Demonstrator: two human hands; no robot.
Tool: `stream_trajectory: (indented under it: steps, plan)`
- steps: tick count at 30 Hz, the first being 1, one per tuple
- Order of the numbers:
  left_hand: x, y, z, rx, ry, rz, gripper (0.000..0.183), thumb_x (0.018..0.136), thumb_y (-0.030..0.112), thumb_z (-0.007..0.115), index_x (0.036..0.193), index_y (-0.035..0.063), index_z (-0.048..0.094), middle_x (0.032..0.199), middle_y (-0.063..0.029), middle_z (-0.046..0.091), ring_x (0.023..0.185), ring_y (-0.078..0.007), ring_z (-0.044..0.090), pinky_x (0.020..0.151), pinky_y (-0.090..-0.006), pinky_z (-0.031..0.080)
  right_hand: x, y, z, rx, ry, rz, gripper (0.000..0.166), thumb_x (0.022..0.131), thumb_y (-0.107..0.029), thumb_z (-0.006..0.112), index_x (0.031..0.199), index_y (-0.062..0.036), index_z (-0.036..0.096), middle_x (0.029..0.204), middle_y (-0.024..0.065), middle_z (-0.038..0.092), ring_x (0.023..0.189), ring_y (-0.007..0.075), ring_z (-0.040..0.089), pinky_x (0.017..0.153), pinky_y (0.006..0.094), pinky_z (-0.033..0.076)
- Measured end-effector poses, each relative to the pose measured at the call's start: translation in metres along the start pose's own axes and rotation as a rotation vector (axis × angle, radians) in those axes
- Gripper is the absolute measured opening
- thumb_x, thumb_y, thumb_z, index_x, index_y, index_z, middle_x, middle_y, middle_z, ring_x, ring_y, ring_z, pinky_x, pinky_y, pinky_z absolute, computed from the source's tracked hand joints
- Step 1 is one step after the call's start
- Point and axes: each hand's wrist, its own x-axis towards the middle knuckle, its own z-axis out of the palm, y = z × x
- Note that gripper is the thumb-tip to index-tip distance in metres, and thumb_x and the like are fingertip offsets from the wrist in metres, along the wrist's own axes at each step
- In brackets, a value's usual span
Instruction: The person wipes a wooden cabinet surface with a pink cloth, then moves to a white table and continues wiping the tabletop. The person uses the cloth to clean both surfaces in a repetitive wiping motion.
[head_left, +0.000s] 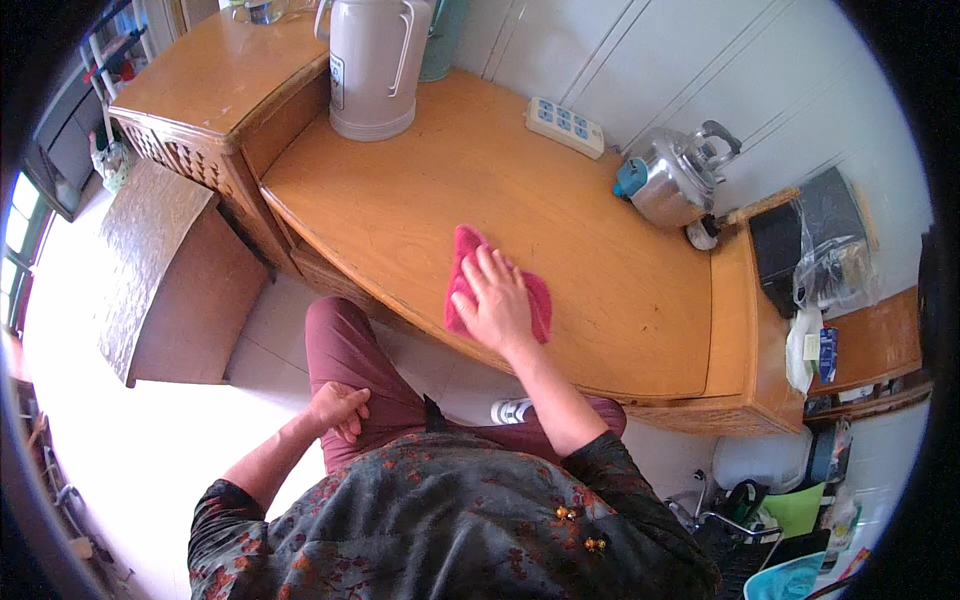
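My right hand (493, 304) lies palm down on a pinkish-red cloth (539, 297), pressing it against the wooden tabletop (420, 202) near the front edge. Parts of the cloth show beyond the fingertips and on both sides of the hand; the rest is hidden under the palm. On my thigh, in maroon trousers (335, 330), rests my left hand (339, 409), its fingers loosely curled and holding nothing that I can see.
A pale thermos jug (373, 75) stands at the back left, and a power strip (564, 127) lies along the wall. To the right are a metal kettle (670, 180) and a clear plastic bag (832, 255). A brown bench-like piece (180, 300) stands on the floor at left.
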Motion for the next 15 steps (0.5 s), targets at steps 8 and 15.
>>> stream_trajectory:
  steps: [8,15]
  plan:
    - [-0.014,0.132,0.082,0.646,0.565,1.366,0.038,0.071,0.017,0.072,0.105,0.0043,0.062,0.112,-0.0185,0.057,0.103,-0.0367,0.057,0.086,-0.0437,0.048,-0.025,-0.003,0.005,0.492,0.072,0.009,0.039,0.091,-0.031,0.054,0.122,-0.0069,0.059,0.137,0.0176,0.048,0.131,0.037,0.04,0.107,0.0519,0.03]
    - [0.046,0.196,0.121,1.257,0.455,1.019,0.064,0.083,0.053,0.057,0.137,0.0199,0.047,0.146,-0.0194,0.033,0.137,-0.0373,0.027,0.107,-0.0634,0.022,-0.076,0.1,-0.004,0.831,0.5,0.368,0.03,0.095,-0.013,0.051,0.12,0.0023,0.056,0.135,0.0169,0.049,0.129,0.0256,0.043,0.109,0.037,0.031]
